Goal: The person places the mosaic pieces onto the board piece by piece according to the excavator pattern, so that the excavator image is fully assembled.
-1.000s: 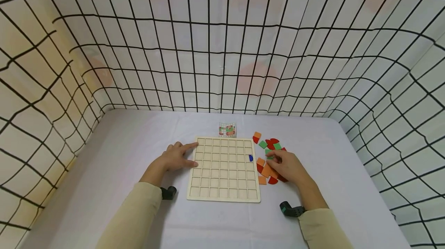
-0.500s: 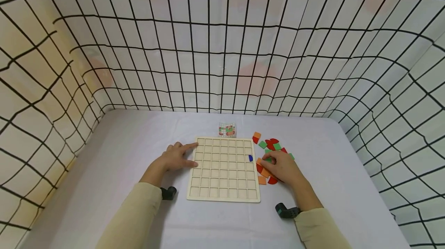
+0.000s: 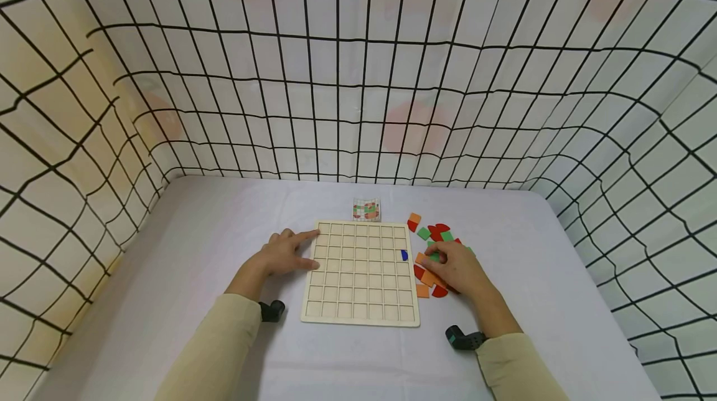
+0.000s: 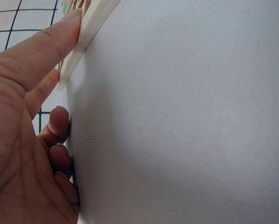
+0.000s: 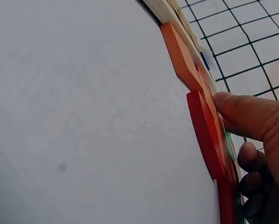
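Note:
A pale wooden grid board (image 3: 361, 273) lies flat on the white cloth, with one blue rounded piece (image 3: 404, 255) in a right-hand cell. My left hand (image 3: 282, 253) touches the board's left edge with thumb and index finger spread; the left wrist view has the thumb (image 4: 46, 49) against the rim. Over the loose pieces at the board's right side is my right hand (image 3: 456, 264), thumb and index finger bent down at an orange square (image 3: 419, 258). Whether they grip it is hidden. In the right wrist view the thumb (image 5: 242, 109) reaches down to the pile.
Red rounded pieces (image 3: 440, 291), green squares (image 3: 424, 233) and more orange ones (image 3: 422, 291) lie scattered right of the board. A small pattern card (image 3: 366, 208) stands behind it. Black wire mesh (image 3: 358, 102) surrounds the back and sides.
My right hand has moved slightly left, its fingertips coming from the green pieces to the orange square near the board. The left hand and the board have stayed put.

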`<state>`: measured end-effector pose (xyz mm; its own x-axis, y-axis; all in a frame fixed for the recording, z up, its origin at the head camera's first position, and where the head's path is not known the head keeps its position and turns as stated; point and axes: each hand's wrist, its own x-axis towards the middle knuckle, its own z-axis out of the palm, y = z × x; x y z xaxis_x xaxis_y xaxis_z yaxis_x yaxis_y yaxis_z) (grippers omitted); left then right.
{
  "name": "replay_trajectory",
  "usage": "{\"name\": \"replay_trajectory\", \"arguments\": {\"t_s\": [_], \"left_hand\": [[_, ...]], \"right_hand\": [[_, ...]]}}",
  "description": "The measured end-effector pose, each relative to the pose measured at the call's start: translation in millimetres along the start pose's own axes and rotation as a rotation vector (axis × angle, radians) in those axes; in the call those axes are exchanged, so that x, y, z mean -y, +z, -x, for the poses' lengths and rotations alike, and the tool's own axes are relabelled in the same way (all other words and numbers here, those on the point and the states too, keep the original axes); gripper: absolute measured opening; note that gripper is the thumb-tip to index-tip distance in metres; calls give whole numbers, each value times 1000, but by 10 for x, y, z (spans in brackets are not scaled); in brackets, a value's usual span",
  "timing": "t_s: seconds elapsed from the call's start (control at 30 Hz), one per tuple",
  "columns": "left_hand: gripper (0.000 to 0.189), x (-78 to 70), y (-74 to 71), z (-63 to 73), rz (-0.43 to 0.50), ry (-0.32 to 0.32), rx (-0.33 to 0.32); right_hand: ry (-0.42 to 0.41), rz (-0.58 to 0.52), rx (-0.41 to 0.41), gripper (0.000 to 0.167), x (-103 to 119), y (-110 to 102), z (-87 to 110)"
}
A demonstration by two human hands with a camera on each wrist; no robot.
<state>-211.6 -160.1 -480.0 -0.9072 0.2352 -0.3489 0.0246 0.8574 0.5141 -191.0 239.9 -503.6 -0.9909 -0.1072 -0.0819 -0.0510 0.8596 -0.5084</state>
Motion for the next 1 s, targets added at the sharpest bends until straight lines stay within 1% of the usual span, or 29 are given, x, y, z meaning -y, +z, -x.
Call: {"name": "replay_trajectory", "arguments": {"t_s": [0.13,0.37,0.57,0.73,0.83,1.0], "left_hand": [[83,4,1,2,1,-1,3],[83,-2,6,7,6,-5,3],[84,-5,10,-3,7,-4,4],[84,-3,8,-10,2,-10,3],[84,0,5,-16,-2,-13,3],[83,5,5,-23,-2,-13,2]], "right_hand": [[11,-2,11,28,7,-11,6],[28,-2,40,33,13,-35,22],[41,-27,67,37,10,-85,35],[55,-45,77,34,1,-104,32],[40,-36,77,33,-2,-102,29],[-3,-24,53,31,-1,-77,37]]}}
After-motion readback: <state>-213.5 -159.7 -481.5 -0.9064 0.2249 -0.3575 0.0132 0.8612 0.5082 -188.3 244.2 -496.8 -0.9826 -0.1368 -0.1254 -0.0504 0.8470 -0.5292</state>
